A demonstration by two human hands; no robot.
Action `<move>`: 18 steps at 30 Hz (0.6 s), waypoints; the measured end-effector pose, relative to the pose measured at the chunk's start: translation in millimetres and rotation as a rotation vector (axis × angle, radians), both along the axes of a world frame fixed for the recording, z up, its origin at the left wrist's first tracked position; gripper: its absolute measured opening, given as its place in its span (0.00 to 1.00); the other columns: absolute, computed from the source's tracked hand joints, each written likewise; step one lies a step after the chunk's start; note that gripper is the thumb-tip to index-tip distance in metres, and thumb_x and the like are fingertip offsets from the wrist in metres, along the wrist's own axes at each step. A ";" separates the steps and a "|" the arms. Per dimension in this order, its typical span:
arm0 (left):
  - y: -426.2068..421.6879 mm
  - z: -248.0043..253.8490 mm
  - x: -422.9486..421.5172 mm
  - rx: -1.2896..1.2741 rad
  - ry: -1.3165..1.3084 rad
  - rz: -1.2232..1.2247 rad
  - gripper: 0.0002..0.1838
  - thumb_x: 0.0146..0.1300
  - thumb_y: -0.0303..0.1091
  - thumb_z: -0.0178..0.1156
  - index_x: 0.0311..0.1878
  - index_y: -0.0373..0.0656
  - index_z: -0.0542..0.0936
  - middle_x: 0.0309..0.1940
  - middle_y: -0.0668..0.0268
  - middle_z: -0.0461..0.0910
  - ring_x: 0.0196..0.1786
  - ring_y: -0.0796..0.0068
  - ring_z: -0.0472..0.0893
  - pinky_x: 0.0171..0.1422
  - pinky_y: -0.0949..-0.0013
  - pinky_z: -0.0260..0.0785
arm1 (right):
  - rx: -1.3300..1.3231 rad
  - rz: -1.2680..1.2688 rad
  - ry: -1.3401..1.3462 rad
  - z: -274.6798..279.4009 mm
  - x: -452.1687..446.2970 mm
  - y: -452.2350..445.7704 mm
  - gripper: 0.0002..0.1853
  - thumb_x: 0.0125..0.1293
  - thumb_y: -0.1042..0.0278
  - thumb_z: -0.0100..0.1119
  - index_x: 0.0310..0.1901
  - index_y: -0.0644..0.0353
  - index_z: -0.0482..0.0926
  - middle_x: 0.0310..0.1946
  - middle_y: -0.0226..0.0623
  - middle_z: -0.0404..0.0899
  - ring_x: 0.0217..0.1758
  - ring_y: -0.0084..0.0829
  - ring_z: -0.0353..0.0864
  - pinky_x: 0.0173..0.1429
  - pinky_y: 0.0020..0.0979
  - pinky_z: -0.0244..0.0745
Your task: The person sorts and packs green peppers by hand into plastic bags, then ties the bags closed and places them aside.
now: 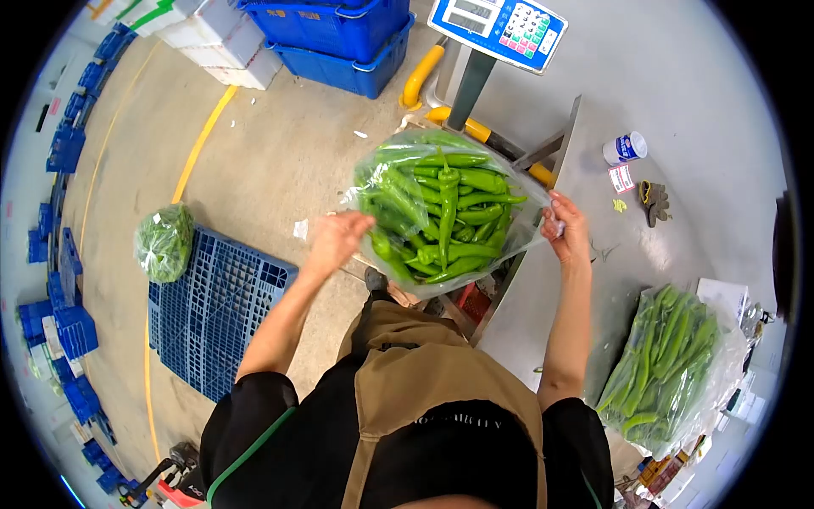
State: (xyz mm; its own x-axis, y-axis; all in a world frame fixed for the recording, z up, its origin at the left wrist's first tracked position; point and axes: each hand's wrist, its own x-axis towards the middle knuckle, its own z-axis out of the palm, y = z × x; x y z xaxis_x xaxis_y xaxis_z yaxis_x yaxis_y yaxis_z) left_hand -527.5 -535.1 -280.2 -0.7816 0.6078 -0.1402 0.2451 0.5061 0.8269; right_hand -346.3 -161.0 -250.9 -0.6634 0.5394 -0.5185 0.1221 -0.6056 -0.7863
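Observation:
An open clear plastic bag full of long green peppers [462,212] rests below the display of a weighing scale [500,30]. My left hand [341,239] is at the bag's left edge, its fingers closed on the plastic. On the other side, my right hand [566,227] pinches the bag's right rim, with plastic bunched between the fingers. The bag's mouth faces up and the peppers show inside it. A second bag of green peppers [666,365] lies on the metal table [543,314] to the right.
A blue pallet [220,310] lies on the floor at left, beside a bag of greens [164,243]. Blue crates [339,64] and white boxes [225,51] stand ahead. A yellow rail [420,78] is near the scale. A cup [625,148] and a glove [653,204] sit on the table.

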 end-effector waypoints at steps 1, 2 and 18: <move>9.6 -13.9 9.5 0.101 0.317 -0.116 0.15 0.64 0.39 0.56 0.26 0.39 0.80 0.16 0.62 0.76 0.19 0.73 0.70 0.26 0.68 0.69 | 0.025 0.040 -0.014 -2.8 -3.4 -6.6 0.18 0.60 0.71 0.58 0.52 0.62 0.71 0.22 0.34 0.71 0.15 0.20 0.62 0.20 0.24 0.58; 18.0 -27.3 18.9 -0.129 0.108 -0.152 0.14 0.64 0.38 0.56 0.26 0.40 0.81 0.17 0.61 0.76 0.19 0.73 0.70 0.25 0.69 0.69 | 0.047 0.080 -0.031 -6.2 -5.6 -15.2 0.16 0.60 0.71 0.58 0.50 0.63 0.73 0.23 0.33 0.71 0.15 0.20 0.63 0.20 0.23 0.58; 77.0 -60.2 15.4 -0.420 0.197 -0.604 0.29 0.56 0.44 0.63 0.60 0.56 0.66 0.27 0.53 0.79 0.31 0.55 0.80 0.33 0.55 0.72 | 0.317 0.127 -0.084 -7.7 -1.0 -63.9 0.15 0.58 0.69 0.62 0.45 0.67 0.77 0.25 0.32 0.71 0.19 0.19 0.68 0.23 0.22 0.60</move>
State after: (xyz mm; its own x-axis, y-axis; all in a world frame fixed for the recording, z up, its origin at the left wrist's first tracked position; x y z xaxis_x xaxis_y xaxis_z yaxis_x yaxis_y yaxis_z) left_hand -512.2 -458.1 -340.3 -0.3650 0.8642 -0.3464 0.7026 0.4998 0.5065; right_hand -347.3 -224.9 -258.6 -0.6979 0.5980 -0.3942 0.2529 -0.3092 -0.9167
